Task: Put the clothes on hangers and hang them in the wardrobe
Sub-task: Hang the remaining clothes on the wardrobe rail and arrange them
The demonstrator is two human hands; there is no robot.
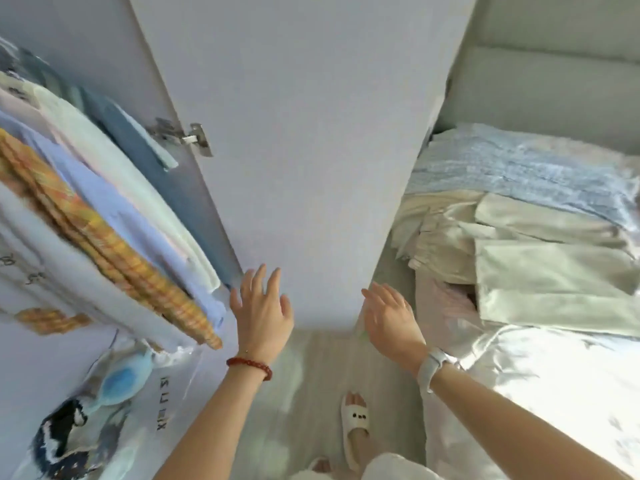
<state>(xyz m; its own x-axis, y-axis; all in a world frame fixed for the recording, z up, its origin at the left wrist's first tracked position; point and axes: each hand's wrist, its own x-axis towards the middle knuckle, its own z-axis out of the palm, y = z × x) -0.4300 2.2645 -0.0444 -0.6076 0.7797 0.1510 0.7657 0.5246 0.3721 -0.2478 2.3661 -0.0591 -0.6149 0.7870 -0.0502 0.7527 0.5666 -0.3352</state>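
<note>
The open white wardrobe door (301,150) fills the middle of the view. My left hand (261,311), fingers spread and straight, is at the door's lower part near its hinge side, holding nothing. My right hand (389,315) is open by the door's free lower edge, also empty. Several hung garments (114,216) in white, pale blue and orange check hang inside the wardrobe at left. A pile of pale green and cream clothes (540,258) lies on the bed at right. No hanger is visible.
A metal hinge (194,136) joins the door to the wardrobe. A blue blanket (512,164) lies on the bed behind the pile. Printed bags and a blue plush (117,379) sit low in the wardrobe. My slippered foot (355,420) stands on the pale floor.
</note>
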